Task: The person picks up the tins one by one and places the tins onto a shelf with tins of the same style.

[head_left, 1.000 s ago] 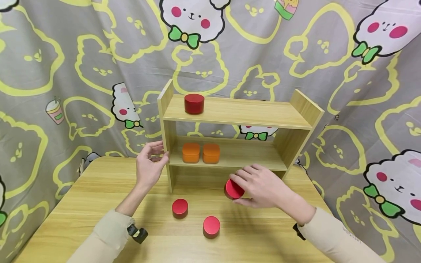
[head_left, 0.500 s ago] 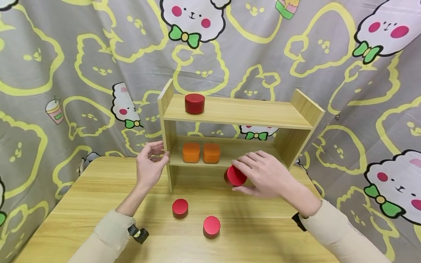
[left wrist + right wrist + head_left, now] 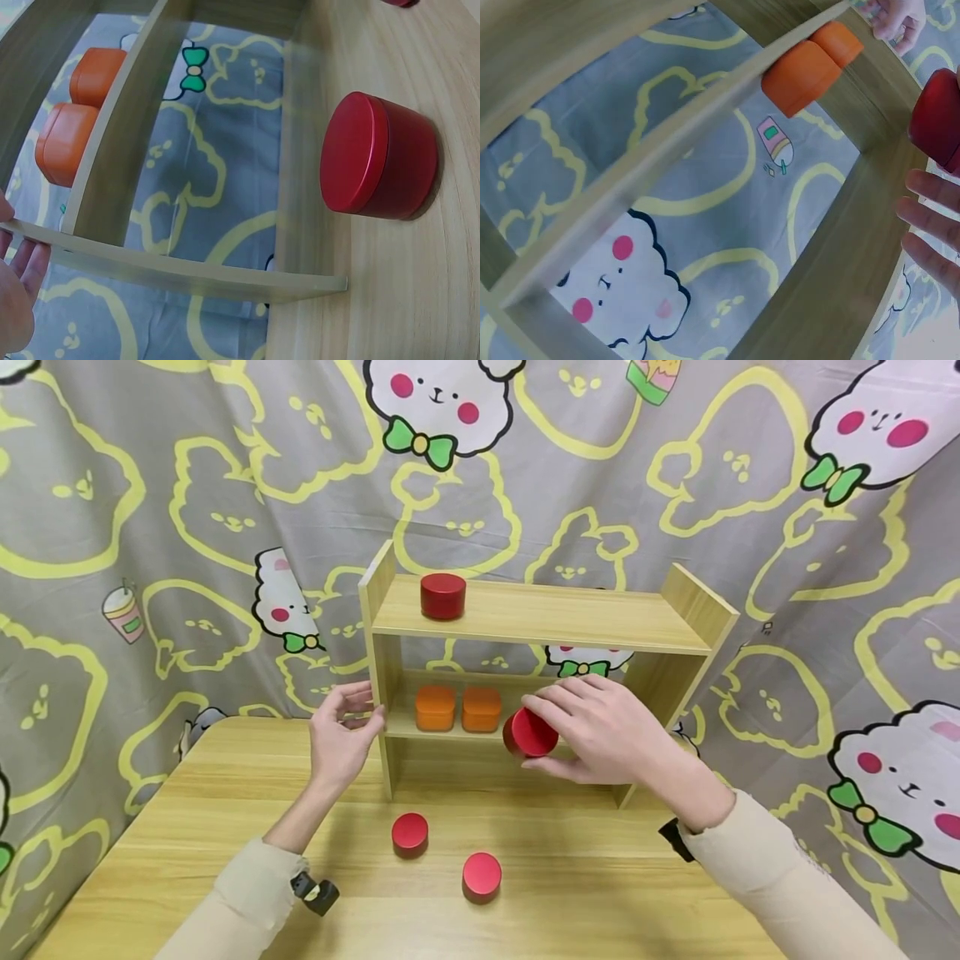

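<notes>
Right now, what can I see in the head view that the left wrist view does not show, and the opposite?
Only the head view shows the right hand gripping a red tin in front of the middle shelf, another red tin on the top shelf, and a second red tin on the table.

Only the left wrist view shows the patterned cloth seen through the shelf's open back.

Both show the wooden shelf, the two orange tins, one red tin on the table and the left hand at the shelf's side panel.

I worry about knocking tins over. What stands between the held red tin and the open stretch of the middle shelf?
Nothing visible: the right hand holds the red tin just right of the orange tins, which sit aside.
</notes>
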Available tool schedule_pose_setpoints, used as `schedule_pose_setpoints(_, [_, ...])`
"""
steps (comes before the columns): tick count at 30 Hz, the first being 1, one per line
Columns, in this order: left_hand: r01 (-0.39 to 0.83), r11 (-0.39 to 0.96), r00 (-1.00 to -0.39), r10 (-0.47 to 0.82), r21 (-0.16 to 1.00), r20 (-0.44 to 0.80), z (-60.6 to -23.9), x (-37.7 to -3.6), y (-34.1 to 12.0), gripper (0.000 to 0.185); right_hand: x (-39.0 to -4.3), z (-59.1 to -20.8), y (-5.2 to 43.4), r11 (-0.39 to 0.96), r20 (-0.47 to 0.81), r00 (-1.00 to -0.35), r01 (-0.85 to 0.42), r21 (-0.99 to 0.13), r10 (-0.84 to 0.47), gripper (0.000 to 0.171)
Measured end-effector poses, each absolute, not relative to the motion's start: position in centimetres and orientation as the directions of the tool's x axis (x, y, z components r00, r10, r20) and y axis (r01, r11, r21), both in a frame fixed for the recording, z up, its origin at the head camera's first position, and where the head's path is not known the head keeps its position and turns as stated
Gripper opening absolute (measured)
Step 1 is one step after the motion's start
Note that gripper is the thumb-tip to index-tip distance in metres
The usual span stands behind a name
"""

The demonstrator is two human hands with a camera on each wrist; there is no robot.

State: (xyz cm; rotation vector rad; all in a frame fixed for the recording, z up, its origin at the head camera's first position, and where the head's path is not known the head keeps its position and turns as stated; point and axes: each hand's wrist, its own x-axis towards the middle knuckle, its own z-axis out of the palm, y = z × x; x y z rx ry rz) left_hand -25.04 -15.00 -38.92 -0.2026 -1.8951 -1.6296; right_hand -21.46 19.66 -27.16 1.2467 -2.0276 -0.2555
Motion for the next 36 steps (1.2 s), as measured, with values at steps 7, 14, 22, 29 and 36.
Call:
schedule_pose_setpoints(7, [0.491,0.229,-0.793,-0.281,0.841,0.54,-38.9,-25.0,-15.0,0.035,-22.0,-25.9,19.3,0.51,0.51,-0.239,-0.7,0.499,-0.826,0.073])
schedule_pose_setpoints(14, [0.491,0.23,-0.791,-0.286,0.84,0.54,-38.8,-25.0,-15.0,0.035,-22.5,-24.5,19.2,0.529,0.542,-0.237,-0.698,0.483,-0.806,0.071])
schedule_pose_setpoints(22, [0.49,0.222,-0.796,-0.281,0.843,0.537,-38.8,-25.0,-14.9,0.034,-23.0,-22.8,18.6,0.557,0.545,-0.282,-0.702,0.443,-0.789,0.072])
schedule_pose_setpoints(29, [0.488,0.227,-0.795,-0.282,0.843,0.537,-38.8,-25.0,-15.0,0.035,-23.8,-21.3,18.2,0.558,0.561,-0.274,-0.709,0.432,-0.781,0.068])
schedule_pose_setpoints(36, [0.488,0.226,-0.796,-0.281,0.843,0.536,-38.9,-25.0,-14.9,0.035,-24.7,-20.3,17.8,0.552,0.589,-0.239,-0.712,0.435,-0.772,0.065])
